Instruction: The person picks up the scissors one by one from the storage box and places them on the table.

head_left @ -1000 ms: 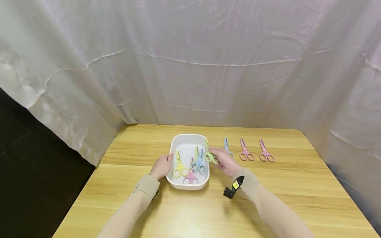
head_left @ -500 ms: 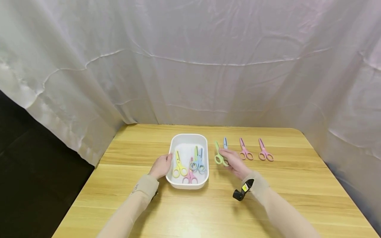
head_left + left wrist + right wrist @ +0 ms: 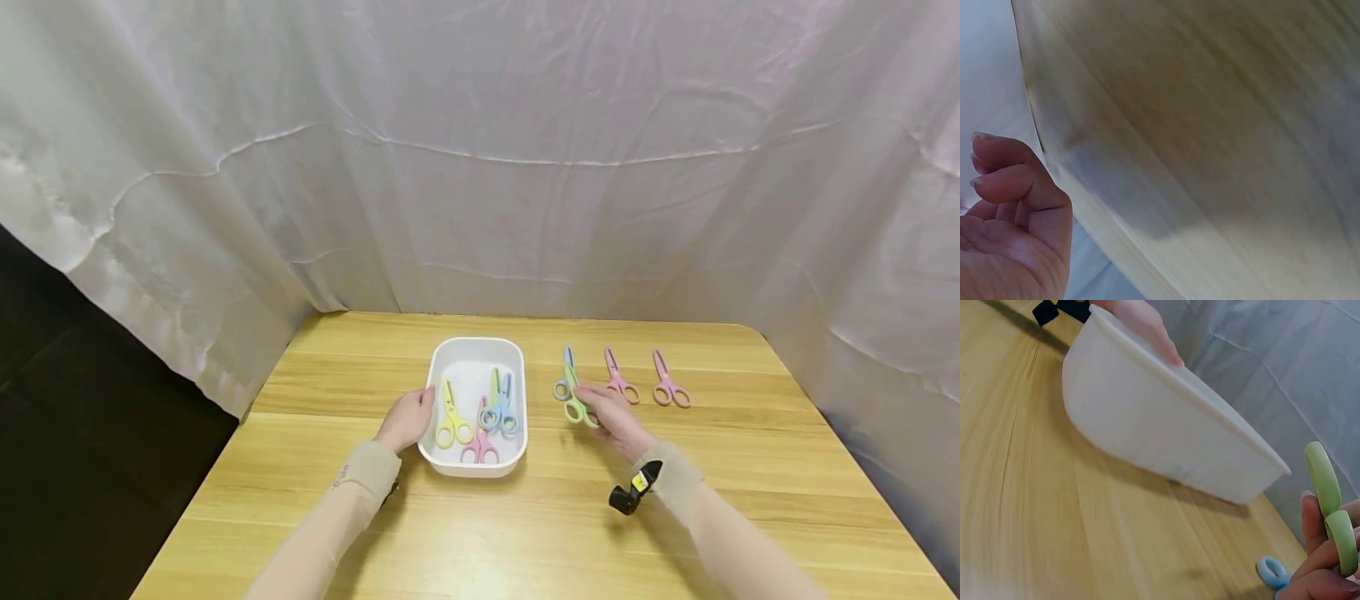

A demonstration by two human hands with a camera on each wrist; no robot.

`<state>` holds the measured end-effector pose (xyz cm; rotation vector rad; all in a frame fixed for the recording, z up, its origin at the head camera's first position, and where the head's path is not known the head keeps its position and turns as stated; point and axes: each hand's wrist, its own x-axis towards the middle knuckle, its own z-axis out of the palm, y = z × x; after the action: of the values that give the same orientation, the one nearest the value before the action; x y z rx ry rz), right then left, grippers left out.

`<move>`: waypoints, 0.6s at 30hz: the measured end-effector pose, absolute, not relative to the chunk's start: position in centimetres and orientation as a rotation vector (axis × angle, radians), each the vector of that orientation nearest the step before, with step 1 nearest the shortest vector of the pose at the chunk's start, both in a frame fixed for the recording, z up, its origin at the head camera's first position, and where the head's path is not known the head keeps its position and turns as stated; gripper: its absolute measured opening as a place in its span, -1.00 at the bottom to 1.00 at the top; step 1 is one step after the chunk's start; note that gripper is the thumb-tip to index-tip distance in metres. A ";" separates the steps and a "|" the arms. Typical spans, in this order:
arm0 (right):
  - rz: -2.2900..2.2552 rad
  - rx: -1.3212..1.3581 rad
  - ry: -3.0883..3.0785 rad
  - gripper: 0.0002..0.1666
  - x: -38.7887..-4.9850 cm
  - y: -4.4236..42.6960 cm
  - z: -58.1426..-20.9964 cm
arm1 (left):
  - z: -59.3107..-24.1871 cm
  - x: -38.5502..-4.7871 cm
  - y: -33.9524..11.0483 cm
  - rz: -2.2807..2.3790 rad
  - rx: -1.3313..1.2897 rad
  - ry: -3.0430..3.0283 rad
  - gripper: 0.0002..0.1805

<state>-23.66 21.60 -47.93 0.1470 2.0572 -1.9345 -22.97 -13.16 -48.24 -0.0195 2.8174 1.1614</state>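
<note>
My right hand [image 3: 615,417] pinches a pair of light green scissors [image 3: 573,408] by the handles, blades pointing away, in front of a blue pair [image 3: 561,390]. In the right wrist view, the green handle loops [image 3: 1340,537] stand up between the fingers. A white plastic basin [image 3: 472,472] sits on the table's middle, and my left hand [image 3: 406,421] grips its left rim, thumb at the edge. Inside lie yellow scissors [image 3: 453,432], pink scissors [image 3: 480,452], a blue pair [image 3: 508,425] and a green pair [image 3: 495,383], partly overlapping. Curled left fingers [image 3: 1010,181] show in the left wrist view.
Two pink pairs of scissors, one [image 3: 621,390] beside my right hand and another [image 3: 669,393] further right, lie in a row with the blue pair on the wooden table [image 3: 750,467]. A grey curtain [image 3: 525,225] hangs behind the table.
My right hand has carried the green scissors from the basin's right rim rightward, to in front of the blue pair. My left hand and the basin have stayed put.
</note>
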 end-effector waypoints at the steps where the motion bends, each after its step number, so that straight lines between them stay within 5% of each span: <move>1: -1.938 0.147 2.058 -0.35 -23.6 21.8 -48.1 | -48.2 -23.0 -13.1 1.164 -0.017 2.819 -0.39; 18: -1.876 0.303 2.159 -0.32 -23.6 26.2 -48.9 | -48.2 -22.9 -13.1 1.168 -0.037 2.813 -0.38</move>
<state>-23.64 26.19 -48.85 0.3034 2.1588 -1.8764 -22.89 -13.10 -48.22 -0.0367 2.8132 1.1677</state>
